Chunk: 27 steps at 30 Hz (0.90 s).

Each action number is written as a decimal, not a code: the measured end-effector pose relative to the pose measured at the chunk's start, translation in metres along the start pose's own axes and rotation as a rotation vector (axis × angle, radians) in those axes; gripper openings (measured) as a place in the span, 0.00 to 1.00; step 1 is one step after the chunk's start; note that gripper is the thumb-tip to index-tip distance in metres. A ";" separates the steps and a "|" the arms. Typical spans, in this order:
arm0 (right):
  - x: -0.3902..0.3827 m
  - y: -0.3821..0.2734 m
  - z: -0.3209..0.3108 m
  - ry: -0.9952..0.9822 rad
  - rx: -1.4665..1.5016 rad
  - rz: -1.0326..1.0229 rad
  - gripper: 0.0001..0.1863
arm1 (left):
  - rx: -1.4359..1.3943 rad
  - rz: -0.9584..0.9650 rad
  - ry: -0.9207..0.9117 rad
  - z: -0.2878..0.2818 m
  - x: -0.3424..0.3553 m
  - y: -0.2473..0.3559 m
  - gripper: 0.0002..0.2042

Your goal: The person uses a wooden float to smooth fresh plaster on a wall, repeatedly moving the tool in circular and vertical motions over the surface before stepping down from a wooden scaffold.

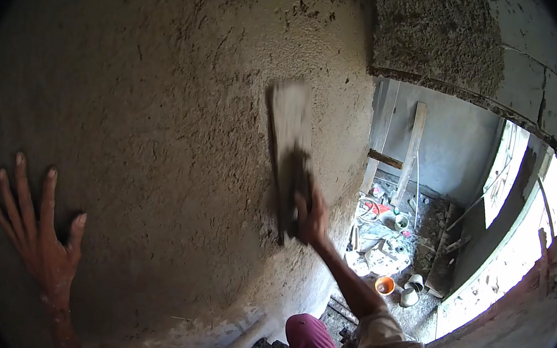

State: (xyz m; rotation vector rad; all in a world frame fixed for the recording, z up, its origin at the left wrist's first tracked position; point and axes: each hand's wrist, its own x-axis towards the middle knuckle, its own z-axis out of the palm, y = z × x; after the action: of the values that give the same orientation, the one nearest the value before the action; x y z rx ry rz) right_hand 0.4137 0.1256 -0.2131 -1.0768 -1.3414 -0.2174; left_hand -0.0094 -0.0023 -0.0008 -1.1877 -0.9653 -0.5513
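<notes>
A rough, damp plastered wall (161,128) fills the left and middle of the head view. My right hand (313,215) grips the dark handle of a long plastering trowel (291,117). The trowel's pale blade runs up and slightly left from my hand, close against the wall and a little blurred. Whether its whole face touches the plaster cannot be made out. Over at the lower left, my left hand (44,238) lies against the wall with its fingers spread and nothing in it.
Beyond the wall's right edge, an opening under a rough beam (436,34) shows a lower, littered floor. An orange bucket (384,286) and grey buckets (409,296) stand there. A wooden plank (411,150) leans at the back. Bright window openings (506,174) line the right.
</notes>
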 end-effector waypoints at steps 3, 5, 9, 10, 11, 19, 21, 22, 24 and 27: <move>0.139 -0.046 -0.021 0.138 -0.053 -0.187 0.30 | -0.013 -0.014 -0.026 -0.003 0.001 0.000 0.30; 0.215 -0.077 -0.030 0.099 0.017 -0.113 0.31 | 0.014 0.004 -0.046 -0.004 -0.002 -0.006 0.30; 0.331 -0.101 -0.073 0.275 -0.107 -0.362 0.33 | 0.012 0.015 -0.052 -0.003 -0.001 0.002 0.30; 0.333 -0.120 -0.085 0.205 -0.046 -0.336 0.34 | 0.013 0.023 -0.054 -0.003 -0.002 -0.001 0.30; 0.337 -0.112 -0.087 0.217 -0.080 -0.297 0.35 | 0.010 0.028 -0.049 -0.004 0.000 -0.001 0.30; 0.141 0.003 -0.031 0.133 0.019 -0.209 0.30 | 0.066 0.048 -0.065 -0.004 0.000 -0.001 0.32; 0.056 0.025 -0.020 0.074 0.091 -0.011 0.30 | 0.077 0.054 -0.041 -0.004 0.003 -0.002 0.31; 0.018 0.039 -0.017 0.019 0.102 0.091 0.29 | 0.064 0.051 -0.024 0.000 0.003 0.002 0.30; -0.049 0.073 -0.008 0.003 0.098 0.132 0.30 | 0.054 0.027 -0.006 0.001 0.010 0.015 0.29; -0.088 0.091 -0.005 -0.067 -0.035 0.275 0.29 | 0.056 -0.025 0.000 0.007 0.017 0.038 0.30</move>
State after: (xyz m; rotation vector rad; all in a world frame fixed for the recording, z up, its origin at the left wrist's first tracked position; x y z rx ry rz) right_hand 0.4541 0.1322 -0.3331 -1.2935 -1.2365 -0.0010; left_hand 0.0273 0.0182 -0.0051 -1.1272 -0.9903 -0.5408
